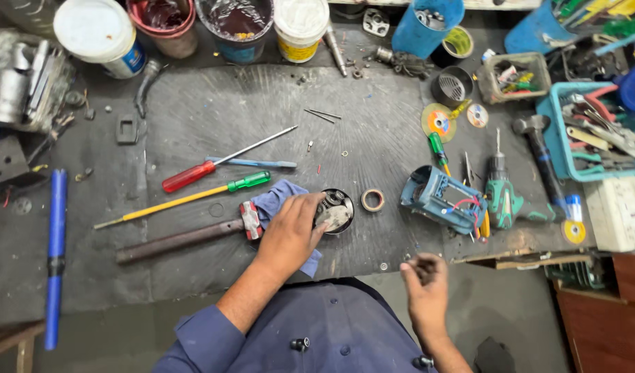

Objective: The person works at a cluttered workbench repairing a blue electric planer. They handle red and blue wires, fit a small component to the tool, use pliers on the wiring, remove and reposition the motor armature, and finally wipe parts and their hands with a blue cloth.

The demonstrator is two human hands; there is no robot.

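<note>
Cluttered bench (pixel 214 110): left hand (pixel 290 231) clamped on round part (pixel 333 211) (hammer (pixel 186 237) beside); right hand (pixel 424 280) loosely curled.

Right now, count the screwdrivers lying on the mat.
4 in plain view: a red-handled screwdriver, a blue one crossing beside it, a green-and-yellow one just below, and a small green-handled one right of centre by the discs. The crowded trays may hide more.
</note>
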